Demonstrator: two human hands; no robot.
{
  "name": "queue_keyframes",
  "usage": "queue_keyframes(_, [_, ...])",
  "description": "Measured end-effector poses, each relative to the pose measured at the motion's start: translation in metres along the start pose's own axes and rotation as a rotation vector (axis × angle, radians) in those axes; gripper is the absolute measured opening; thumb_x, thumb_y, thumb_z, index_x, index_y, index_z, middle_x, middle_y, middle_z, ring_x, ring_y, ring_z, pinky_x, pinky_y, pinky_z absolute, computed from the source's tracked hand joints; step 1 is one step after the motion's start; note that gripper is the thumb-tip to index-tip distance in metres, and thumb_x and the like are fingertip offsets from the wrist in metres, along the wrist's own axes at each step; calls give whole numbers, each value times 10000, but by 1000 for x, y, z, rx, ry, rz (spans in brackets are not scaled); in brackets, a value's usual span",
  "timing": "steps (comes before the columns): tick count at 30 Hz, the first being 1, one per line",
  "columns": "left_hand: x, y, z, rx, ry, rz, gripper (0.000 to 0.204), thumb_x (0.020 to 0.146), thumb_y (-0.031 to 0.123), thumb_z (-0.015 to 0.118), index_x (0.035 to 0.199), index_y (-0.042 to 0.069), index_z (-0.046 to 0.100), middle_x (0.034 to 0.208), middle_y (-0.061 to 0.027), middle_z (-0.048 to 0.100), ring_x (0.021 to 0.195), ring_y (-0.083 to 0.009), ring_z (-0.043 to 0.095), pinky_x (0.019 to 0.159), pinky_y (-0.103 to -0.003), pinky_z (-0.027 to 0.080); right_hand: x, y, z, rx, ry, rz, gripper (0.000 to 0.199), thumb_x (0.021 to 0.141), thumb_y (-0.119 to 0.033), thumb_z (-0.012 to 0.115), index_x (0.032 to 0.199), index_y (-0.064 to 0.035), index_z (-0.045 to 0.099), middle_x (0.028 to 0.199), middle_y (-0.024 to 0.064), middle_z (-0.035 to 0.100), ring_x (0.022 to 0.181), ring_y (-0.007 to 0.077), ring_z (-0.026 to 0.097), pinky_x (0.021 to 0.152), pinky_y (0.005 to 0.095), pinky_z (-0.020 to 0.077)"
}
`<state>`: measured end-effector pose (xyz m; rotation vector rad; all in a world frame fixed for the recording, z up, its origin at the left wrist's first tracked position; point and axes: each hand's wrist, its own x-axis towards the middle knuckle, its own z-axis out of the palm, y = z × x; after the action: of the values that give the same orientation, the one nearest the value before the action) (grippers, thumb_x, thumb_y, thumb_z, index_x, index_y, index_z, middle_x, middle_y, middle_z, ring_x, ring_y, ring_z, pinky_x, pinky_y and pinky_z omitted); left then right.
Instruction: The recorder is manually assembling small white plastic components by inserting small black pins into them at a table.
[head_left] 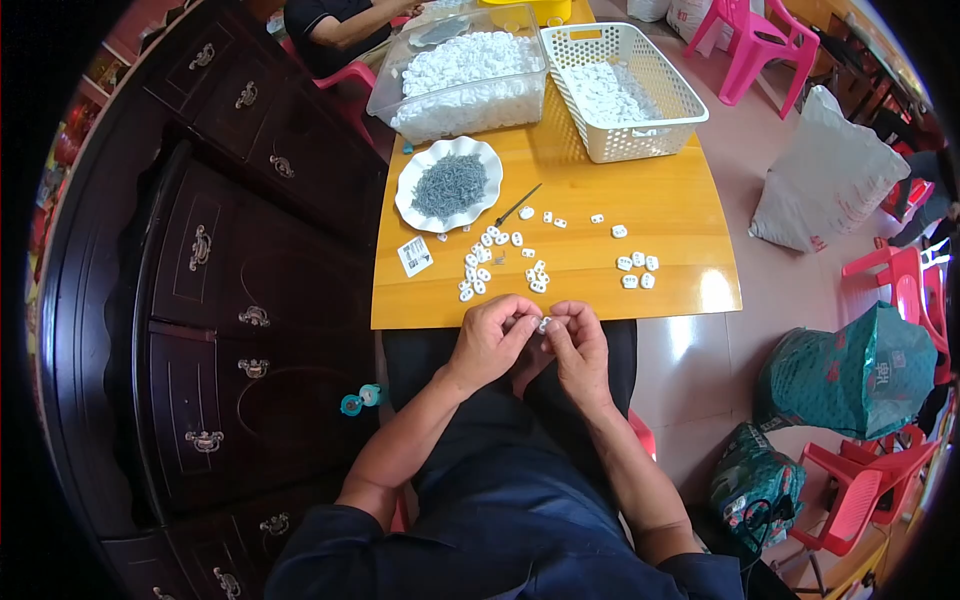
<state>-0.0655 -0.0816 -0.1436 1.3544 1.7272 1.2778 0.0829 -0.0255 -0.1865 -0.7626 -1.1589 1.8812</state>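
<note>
Take the wooden table (640,190) as your reference. Left of it stands a dark wooden cabinet (220,300) with metal drawer pulls. On the table's left half, a white scalloped plate (405,195) holds a heap of small grey metal pins, and behind it sits a clear plastic tub (385,95) filled with white parts. Near the table's front edge, loose white plastic pieces (490,265) lie scattered, with a paper tag (414,256) to their left. Just below the front edge, over your lap, your left hand (490,340) and right hand (580,350) meet; the fingertips of both are pinched together on one small white plastic piece (544,324), held between them just clear of the table. On the table's right rear stands a white perforated basket (640,140) of white parts. Right of the table, on the floor, lie a white sack (830,180) and green bags (850,375), near pink and red plastic chairs.
</note>
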Motion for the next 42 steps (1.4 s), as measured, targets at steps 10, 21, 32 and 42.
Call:
queue_keyframes(10, [2, 3, 1, 14, -27, -20, 60, 946, 33, 673, 958, -22, 692, 812, -33, 706, 694, -60, 615, 627, -235, 502, -3, 5, 1, -202, 97, -145, 192, 974, -9, 647, 1129, -13, 534, 854, 27, 648, 745, 66, 611, 683, 212, 499])
queue_keyframes(21, [-1, -6, 14, -173, 12, -172, 66, 941, 38, 680, 954, -24, 699, 797, -37, 717, 699, -55, 640, 621, -240, 520, -4, 0, 3, -447, 175, -384, 156, 929, 4, 684, 1001, -14, 547, 761, 76, 637, 662, 119, 634, 616, 262, 511])
queue_keyframes(32, [0, 1, 9, -378, -38, -257, 133, 984, 52, 645, 1081, -14, 707, 836, 17, 674, 657, -14, 536, 568, -170, 426, 0, 1, 2, -394, 163, -361, 141, 958, -22, 681, 1012, -15, 550, 793, 76, 662, 675, 126, 647, 637, 263, 528])
queue_keyframes(42, [13, -26, -10, -56, 144, -28, 93, 954, 55, 686, 1024, -6, 692, 804, 3, 670, 682, -38, 601, 597, -205, 487, 6, -7, -1, 142, 160, -51, 104, 1009, -29, 612, 1074, -41, 532, 892, 30, 647, 754, 76, 608, 688, 212, 507])
